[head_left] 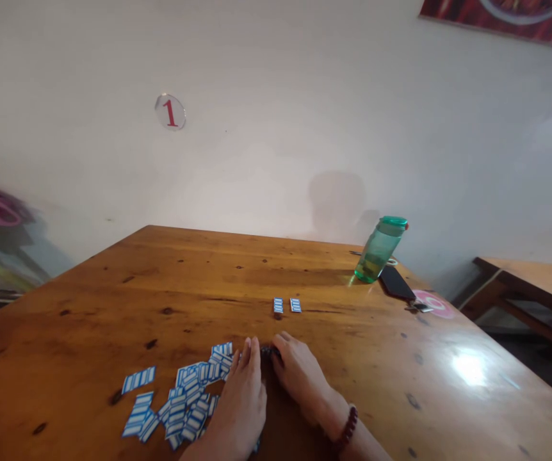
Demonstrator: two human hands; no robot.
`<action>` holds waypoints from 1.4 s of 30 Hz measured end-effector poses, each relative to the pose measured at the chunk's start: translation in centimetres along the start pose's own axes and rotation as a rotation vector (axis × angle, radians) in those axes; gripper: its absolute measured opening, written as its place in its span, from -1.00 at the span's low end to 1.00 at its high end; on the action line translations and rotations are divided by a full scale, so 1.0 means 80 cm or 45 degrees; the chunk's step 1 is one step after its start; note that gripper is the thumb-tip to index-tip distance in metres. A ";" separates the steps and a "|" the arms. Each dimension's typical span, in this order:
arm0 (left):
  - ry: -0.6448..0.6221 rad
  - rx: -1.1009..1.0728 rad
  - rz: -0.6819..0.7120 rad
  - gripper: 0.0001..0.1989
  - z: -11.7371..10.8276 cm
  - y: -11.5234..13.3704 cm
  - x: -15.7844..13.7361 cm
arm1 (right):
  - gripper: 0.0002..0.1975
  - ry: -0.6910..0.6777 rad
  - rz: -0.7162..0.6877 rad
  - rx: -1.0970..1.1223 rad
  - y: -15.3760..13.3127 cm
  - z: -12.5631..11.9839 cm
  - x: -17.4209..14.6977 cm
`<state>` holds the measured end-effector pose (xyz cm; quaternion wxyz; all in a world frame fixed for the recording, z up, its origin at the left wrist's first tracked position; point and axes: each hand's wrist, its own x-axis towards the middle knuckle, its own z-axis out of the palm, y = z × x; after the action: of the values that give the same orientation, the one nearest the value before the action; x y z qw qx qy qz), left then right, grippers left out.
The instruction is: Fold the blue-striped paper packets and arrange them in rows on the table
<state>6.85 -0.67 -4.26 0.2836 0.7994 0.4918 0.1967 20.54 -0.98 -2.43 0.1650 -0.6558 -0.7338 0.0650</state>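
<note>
My left hand rests edge-down on the table with its fingers stretched out and close together. Against its outer side lies a loose pile of small blue-and-white striped cards. My right hand, with a dark red bead bracelet at the wrist, has its fingers curled down at the tabletop. A small dark object shows between the two hands, at the right fingertips; its kind is unclear. Beyond the hands, two small striped cards lie side by side, slightly apart.
The wooden table meets a white wall. At its back right stand a green translucent bottle, a dark phone, keys and a pink round item. Another wooden table is at the right.
</note>
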 end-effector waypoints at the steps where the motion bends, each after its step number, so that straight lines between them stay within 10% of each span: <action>1: 0.018 -0.020 0.004 -0.36 0.002 -0.002 0.000 | -0.84 0.005 0.001 0.008 0.000 0.001 0.000; 6: 0.244 -0.281 0.013 -0.47 -0.005 -0.001 0.004 | -0.85 0.121 0.052 0.279 0.001 -0.001 0.003; 10: 0.498 -0.714 -0.047 -0.65 -0.026 0.009 0.015 | -0.87 0.174 0.197 1.042 -0.002 -0.012 0.009; 16: 0.279 -1.188 -0.049 -0.85 -0.029 0.010 0.029 | -0.77 0.077 0.316 1.704 -0.018 -0.016 0.011; 27: 0.352 -1.285 -0.205 -0.86 -0.030 0.011 0.033 | -0.77 0.119 0.287 1.800 -0.022 -0.008 0.007; 42: 0.457 -0.909 -0.081 -0.90 -0.041 0.021 0.026 | -0.89 0.275 0.150 1.176 -0.014 -0.012 0.007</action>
<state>6.98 1.46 -0.59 0.4592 0.5878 0.4589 0.4827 19.74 -0.65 -1.11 0.5105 -0.5573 -0.5684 0.3251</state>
